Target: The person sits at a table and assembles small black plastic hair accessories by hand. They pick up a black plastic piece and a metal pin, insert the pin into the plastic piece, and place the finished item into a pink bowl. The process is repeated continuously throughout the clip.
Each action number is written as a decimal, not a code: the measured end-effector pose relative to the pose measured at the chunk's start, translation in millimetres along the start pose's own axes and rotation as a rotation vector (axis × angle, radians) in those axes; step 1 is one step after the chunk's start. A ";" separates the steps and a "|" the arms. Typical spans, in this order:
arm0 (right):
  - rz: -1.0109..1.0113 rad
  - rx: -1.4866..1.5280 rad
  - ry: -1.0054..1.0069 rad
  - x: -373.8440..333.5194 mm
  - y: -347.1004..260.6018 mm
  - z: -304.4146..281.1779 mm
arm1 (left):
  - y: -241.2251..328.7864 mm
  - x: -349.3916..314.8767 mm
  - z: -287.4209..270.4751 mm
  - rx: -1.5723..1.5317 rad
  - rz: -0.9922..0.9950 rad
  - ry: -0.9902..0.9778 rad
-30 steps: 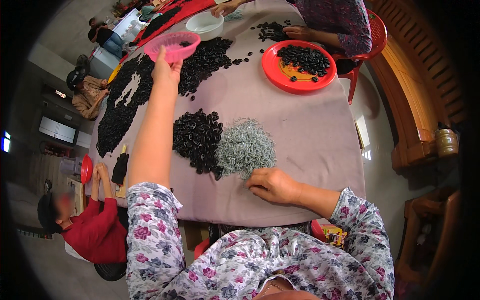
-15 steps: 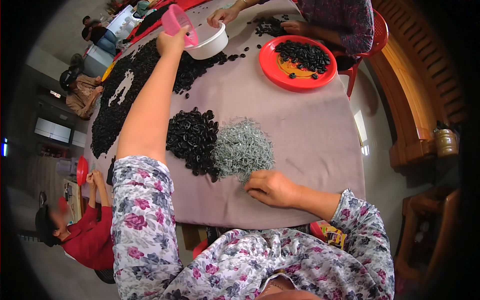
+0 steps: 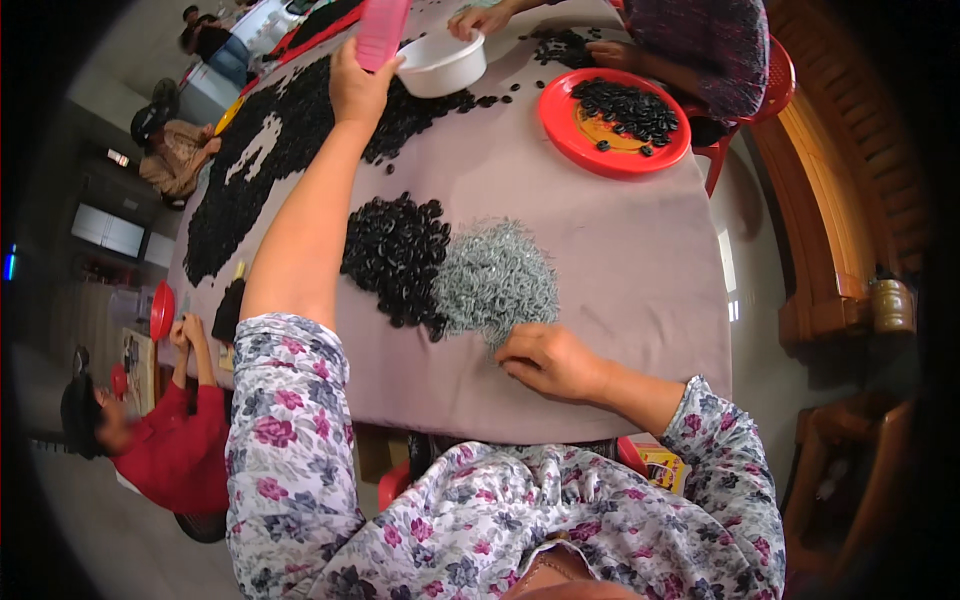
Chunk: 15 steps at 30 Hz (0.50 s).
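Observation:
My left hand point(image 3: 360, 88) reaches far across the table, gripping a pink plastic basket point(image 3: 382, 30) tilted on its side. Right beside it is a white bowl point(image 3: 442, 68); I cannot tell whether my fingers touch its rim. Close to me, my right hand point(image 3: 550, 361) rests with curled, closed fingers at the near edge of a pile of small grey pieces point(image 3: 500, 280). Whatever those fingers hold, if anything, is hidden. Against the grey pile's left side lies a heap of black oval pieces point(image 3: 395, 260).
A large spread of black pieces point(image 3: 215, 225) covers the table's left side. On the right stands a red plate point(image 3: 560, 145) with black pieces. Another person's hand point(image 3: 480, 20) is at the white bowl. A person in red point(image 3: 180, 440) sits at the left.
The pink basket has risen and turned, so its side wall now shows. My right hand stays by the grey pile. The whole view has shifted slightly.

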State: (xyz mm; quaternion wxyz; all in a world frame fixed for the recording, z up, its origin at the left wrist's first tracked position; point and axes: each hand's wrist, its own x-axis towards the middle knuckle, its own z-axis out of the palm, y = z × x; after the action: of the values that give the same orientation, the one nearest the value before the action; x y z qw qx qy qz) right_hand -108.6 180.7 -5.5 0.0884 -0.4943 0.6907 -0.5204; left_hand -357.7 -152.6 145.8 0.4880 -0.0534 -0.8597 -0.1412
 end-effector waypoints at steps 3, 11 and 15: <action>-0.005 -0.021 -0.019 1.4 1.0 3.5 | -27.6 -20.4 -31.9 -0.569 -0.382 0.144; 0.018 -0.034 -0.001 -0.4 -0.9 6.5 | -40.2 -180.6 -213.9 -1.285 -1.406 0.278; 0.013 -0.042 0.000 1.2 -0.9 5.8 | -17.1 -264.8 -273.1 -1.169 -1.520 0.352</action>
State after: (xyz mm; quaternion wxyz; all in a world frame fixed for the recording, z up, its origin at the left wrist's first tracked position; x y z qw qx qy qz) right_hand -105.0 176.1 -6.8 0.0813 -0.4916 0.7047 -0.5052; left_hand 0.5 -237.3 48.6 0.2846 0.3037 -0.3740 -0.8288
